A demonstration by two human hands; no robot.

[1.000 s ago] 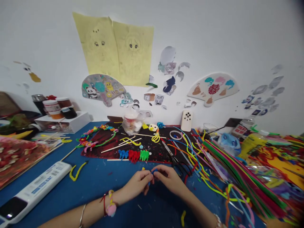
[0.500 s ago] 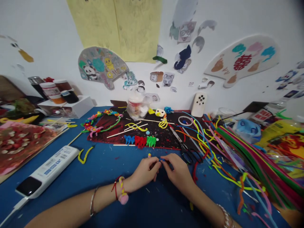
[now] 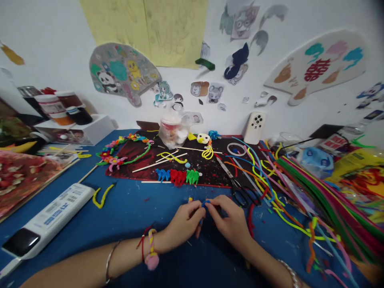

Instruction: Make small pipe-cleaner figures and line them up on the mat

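Close together above the blue table (image 3: 126, 224), both hands pinch a small blue fuzzy piece (image 3: 205, 204) that looks like pipe cleaner. My left hand (image 3: 186, 220) holds it from the left, fingers curled and closed. From the right, my right hand (image 3: 229, 220) grips it between thumb and fingertips. Most of the piece is hidden by the fingers. A small yellow bit (image 3: 190, 199) shows just behind my left hand. Beyond the hands lie bunched pipe cleaner pieces: blue (image 3: 163, 175), red (image 3: 178, 177) and green (image 3: 192, 177).
Black-handled scissors (image 3: 237, 186) lie beyond my right hand. Loose pipe cleaners (image 3: 276, 208) and a thick bundle (image 3: 327, 200) spread at right. A white power bank-like device (image 3: 54, 220) and a bent yellow pipe cleaner (image 3: 103, 197) are at left. Thin sticks (image 3: 154, 163) rest on the dark mat (image 3: 126, 158).
The camera view has shifted slightly. My hands stay together, and more of the blue piece now shows between the fingertips.
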